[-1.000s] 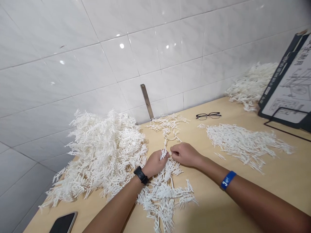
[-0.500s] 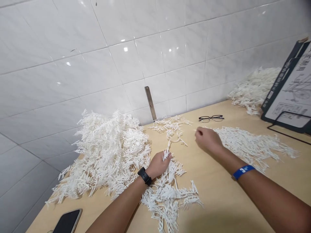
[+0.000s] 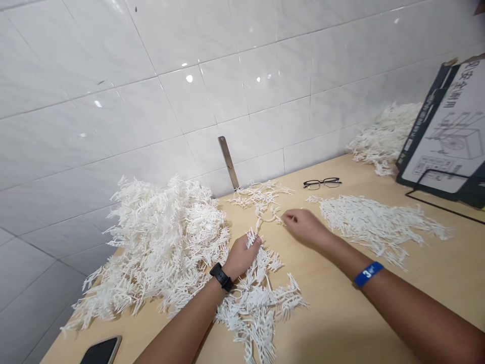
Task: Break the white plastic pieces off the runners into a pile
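My left hand (image 3: 242, 257), a black watch at its wrist, is closed around a bunch of thin white branched strands (image 3: 261, 303) that look like plastic. Part of this bunch trails down the table below the hand, and a thicker stem pokes out above the fingers. Just to the right, my right hand (image 3: 303, 226) has its fingers pinched together by the end of a curved white stem (image 3: 270, 219). Whether the fingertips touch that stem or grip something small is too fine to make out.
A tall heap of white branched strands (image 3: 166, 242) stands at left. Loose short white pieces (image 3: 379, 225) lie at right, bare stems (image 3: 261, 193) near the wall. Also on the table (image 3: 326, 313) are glasses (image 3: 322, 183), a phone (image 3: 101, 351), another white pile (image 3: 386, 134) and a printed box (image 3: 450, 136).
My right hand has moved left, from near the loose pieces to the stem above my left hand. My left hand keeps its hold on the bunch. The view has shifted slightly.
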Demonstrator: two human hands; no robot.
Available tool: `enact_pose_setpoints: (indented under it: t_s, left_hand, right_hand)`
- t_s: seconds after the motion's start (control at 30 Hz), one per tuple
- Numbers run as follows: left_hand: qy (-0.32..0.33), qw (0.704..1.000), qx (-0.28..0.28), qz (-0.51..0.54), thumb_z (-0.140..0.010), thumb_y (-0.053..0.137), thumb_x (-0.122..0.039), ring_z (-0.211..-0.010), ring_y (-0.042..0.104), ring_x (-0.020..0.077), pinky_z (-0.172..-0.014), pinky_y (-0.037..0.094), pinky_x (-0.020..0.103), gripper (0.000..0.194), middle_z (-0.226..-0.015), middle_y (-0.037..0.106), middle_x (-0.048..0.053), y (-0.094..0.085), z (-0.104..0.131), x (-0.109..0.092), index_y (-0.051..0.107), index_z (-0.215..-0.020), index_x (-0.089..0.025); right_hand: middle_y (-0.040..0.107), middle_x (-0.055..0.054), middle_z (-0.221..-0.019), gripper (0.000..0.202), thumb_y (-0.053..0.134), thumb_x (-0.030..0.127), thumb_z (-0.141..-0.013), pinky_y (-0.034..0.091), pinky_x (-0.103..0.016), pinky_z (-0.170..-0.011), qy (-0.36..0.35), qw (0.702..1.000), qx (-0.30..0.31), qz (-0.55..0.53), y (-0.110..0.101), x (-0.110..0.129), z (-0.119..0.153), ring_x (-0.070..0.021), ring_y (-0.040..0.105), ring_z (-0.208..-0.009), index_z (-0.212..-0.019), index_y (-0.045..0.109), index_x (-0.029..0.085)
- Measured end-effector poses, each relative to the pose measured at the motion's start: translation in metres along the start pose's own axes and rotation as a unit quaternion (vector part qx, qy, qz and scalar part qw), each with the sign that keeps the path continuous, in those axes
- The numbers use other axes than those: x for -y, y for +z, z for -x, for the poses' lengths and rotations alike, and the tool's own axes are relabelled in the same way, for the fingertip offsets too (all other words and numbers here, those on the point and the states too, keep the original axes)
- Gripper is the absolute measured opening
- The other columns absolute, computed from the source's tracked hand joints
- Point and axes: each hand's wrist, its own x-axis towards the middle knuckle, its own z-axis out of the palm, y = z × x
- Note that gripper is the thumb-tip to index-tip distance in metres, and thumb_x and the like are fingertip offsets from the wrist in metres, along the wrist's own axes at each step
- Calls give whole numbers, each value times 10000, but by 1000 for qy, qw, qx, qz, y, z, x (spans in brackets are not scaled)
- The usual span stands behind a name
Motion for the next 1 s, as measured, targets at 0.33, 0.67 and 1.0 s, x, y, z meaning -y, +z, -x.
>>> enact_pose_setpoints:
  t_s: [0.33,0.67,1.0]
  left_hand:
    - [24,1000,4,0,-912,482,-472,-789,579,189,-733,438,282,347,-840,671,48,2,-1,4,592,-837,-152]
    - [105,991,71,-41,-975,336,-490,-806,572,202,-749,430,303,417,-864,656,69,-3,4,-8,568,-853,-165]
    - [28,999,35,14,-936,422,-514,-722,492,153,-703,394,273,392,-754,555,11,-2,4,-6,523,-799,-162]
  right_hand:
    - [635,-40,-752,241,513,224,-898,373,-242,-673,-222,962,139,-78,39,28,11,-150,561,-724,-726,668,157]
    - [664,-39,-754,194,480,169,-853,278,-254,-601,-197,972,118,54,34,35,17,-155,537,-684,-719,619,179]
    - [689,-124,-861,325,390,282,-946,288,-290,-605,121,967,-34,220,-25,-17,-9,-221,596,-750,-833,670,161]
